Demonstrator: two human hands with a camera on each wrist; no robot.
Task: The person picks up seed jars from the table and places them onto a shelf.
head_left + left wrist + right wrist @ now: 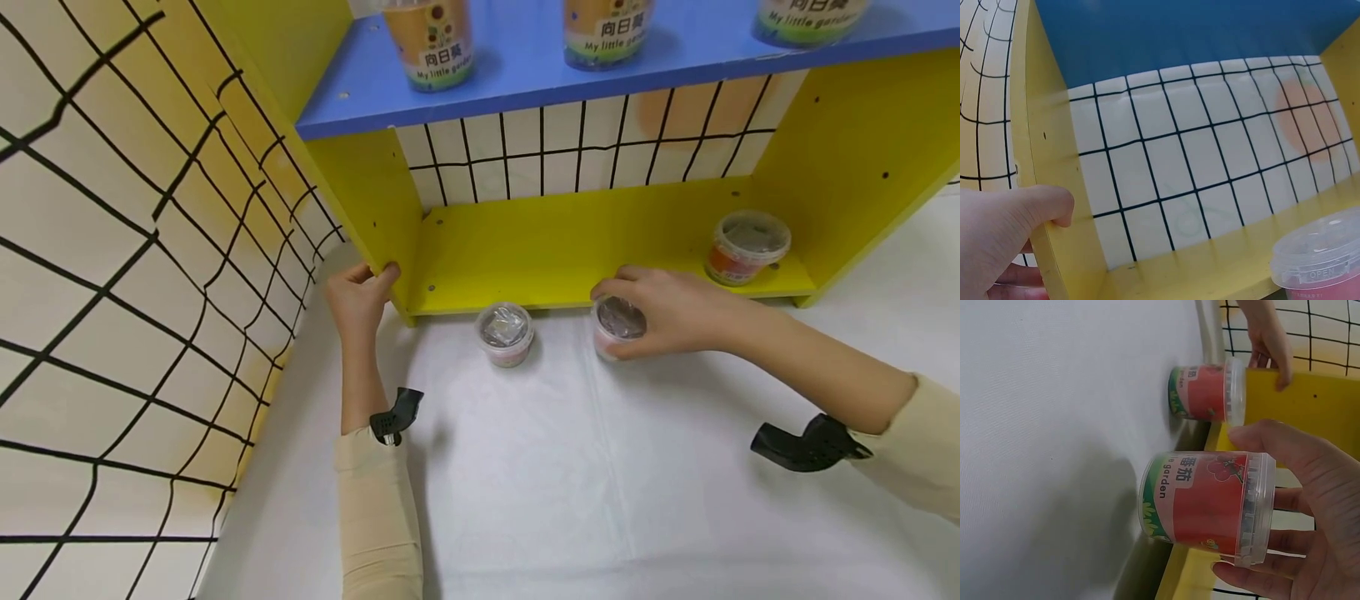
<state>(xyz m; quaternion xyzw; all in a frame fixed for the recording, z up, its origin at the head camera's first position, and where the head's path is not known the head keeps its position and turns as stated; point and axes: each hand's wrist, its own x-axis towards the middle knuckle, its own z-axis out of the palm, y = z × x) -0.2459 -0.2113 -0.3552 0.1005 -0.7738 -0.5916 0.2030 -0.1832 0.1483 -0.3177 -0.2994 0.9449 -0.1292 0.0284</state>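
Observation:
My right hand grips a clear plastic cup by its lid end, thumb on one side and fingers on the other. The cup has a red label with a tomato picture and sits at the front edge of the yellow bottom shelf. To its left stands a matching lidded cup on the white surface. My left hand holds the front edge of the yellow side panel, with the thumb on its inner face. Another lidded cup rests on the bottom shelf at the right.
Above is a blue shelf bearing cups with orange sunflower labels, such as the left one. A yellow panel closes the right side. Black grid lines cover the wall at the left. White cloth lies in front.

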